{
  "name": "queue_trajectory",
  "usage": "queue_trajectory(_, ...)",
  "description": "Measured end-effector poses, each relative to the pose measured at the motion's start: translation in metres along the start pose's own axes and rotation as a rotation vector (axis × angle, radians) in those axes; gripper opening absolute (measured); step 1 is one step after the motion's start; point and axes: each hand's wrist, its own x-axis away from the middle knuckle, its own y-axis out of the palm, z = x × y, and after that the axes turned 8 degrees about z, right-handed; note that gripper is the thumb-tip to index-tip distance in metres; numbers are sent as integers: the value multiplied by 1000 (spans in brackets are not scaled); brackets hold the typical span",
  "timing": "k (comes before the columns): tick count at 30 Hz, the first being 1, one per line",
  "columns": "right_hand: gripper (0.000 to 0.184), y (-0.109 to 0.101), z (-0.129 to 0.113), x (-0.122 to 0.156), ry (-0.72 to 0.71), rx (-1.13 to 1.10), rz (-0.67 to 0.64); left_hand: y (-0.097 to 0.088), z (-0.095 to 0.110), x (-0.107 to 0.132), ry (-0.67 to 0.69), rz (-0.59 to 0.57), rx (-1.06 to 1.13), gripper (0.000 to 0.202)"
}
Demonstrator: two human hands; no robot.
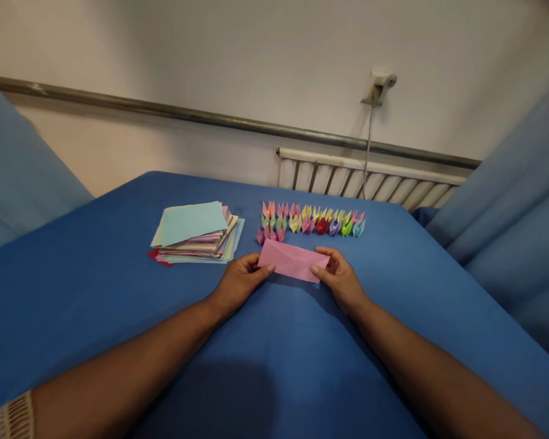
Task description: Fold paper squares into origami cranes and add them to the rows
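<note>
Soft, dimmish light from above and behind — broad shadow on the blue surface point(238, 390) at the lower edge; wide-angle bowing of the wall rail point(187, 114), corners slightly blurred.

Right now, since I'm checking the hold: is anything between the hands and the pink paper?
Nothing visible: the left hand and right hand each pinch an end of the pink paper; the folded figures sit behind it.

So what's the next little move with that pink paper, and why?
Probably run a thumb along the long edge of the pink paper to sharpen the crease. It already looks folded into a narrow rectangle, the left hand and right hand pinch its short ends, and it lies low over the blue table, just before the rows of small folded figures.
</note>
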Motion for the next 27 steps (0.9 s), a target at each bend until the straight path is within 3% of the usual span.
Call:
queue_trajectory(4,35,1,0,2,131,-101,-64,1,5,2,-34,17,68,42)
queue_trajectory(11,26,-1,1,2,80,-76,-22,0,6,2,-16,43,28,32)
queue_trajectory(16,20,2,-2,7,19,-64,-67,2,3,6,9,-31,8,27)
queue_trajectory(24,28,8,-7,11,95,-146,-107,5,4,10,28,-44,80,35)
queue_trajectory(27,33,5,-6,11,86,-170,-115,4,5,11,54,-77,8,34)
